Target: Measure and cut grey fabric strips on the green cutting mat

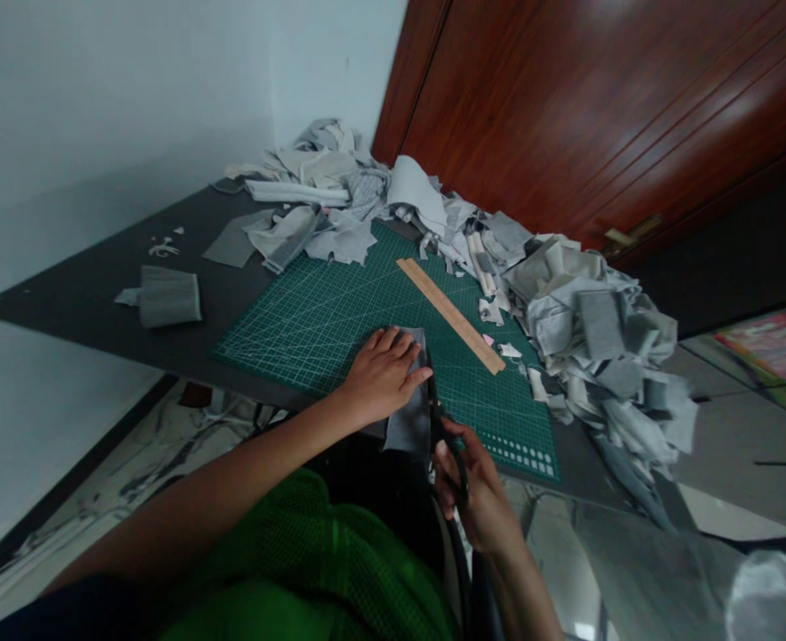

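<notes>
My left hand lies flat with its fingers stretched over a grey piece of fabric. The fabric rests on the green cutting mat, and its lower end hangs past the table's front edge. In my right hand are black-handled scissors, fingers wrapped round the handles. The scissors' blades point away from me along the fabric's right edge. Whether the blades are parted I cannot tell. Beyond my hands, a wooden ruler lies slantwise on the mat.
Heaped fabric scraps cover the table's far corner, and a larger pile stands along the right side. A folded grey piece lies on the dark table at left. Behind rises a reddish wooden door. Strips litter the floor.
</notes>
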A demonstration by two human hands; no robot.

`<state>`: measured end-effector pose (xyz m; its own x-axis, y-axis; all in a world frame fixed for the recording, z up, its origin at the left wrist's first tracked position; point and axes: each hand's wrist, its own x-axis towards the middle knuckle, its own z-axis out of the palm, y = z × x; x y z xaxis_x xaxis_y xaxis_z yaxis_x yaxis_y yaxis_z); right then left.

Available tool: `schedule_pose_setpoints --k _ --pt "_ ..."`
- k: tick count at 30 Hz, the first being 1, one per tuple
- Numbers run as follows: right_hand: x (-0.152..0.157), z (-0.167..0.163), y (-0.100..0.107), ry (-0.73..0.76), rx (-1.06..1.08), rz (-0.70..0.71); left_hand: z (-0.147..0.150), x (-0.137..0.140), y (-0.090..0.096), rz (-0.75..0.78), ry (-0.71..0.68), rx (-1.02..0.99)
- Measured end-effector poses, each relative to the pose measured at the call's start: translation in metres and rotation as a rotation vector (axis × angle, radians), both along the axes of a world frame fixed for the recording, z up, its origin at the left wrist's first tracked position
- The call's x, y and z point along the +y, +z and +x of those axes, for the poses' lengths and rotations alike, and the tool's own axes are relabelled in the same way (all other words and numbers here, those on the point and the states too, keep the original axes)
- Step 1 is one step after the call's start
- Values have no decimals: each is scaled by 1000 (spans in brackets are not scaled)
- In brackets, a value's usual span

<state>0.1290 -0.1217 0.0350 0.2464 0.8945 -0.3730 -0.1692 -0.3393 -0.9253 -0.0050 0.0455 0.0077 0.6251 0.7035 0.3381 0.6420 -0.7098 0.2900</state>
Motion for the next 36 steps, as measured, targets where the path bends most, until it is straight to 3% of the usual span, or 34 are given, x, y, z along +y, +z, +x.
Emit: schedule_pose_setpoints --k 36 --pt "-3 -8 -7 -30 -16 22 0 1 0 -20 -13 -41"
